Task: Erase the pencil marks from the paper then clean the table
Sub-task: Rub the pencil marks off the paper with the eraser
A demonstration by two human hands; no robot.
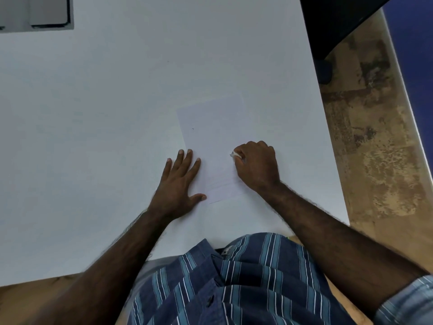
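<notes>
On the broad white table [117, 113] lies the pale rectangular sheet of paper [210, 127], and it could skid or crease if the rubbing outruns the hold; faint lines near its lower edge look unerased. Left hand [180, 184] lies flat, fingers straight, pressing the sheet's left edge; right hand [257, 165] is curled, pinching a small white eraser [235, 155] against the paper.
</notes>
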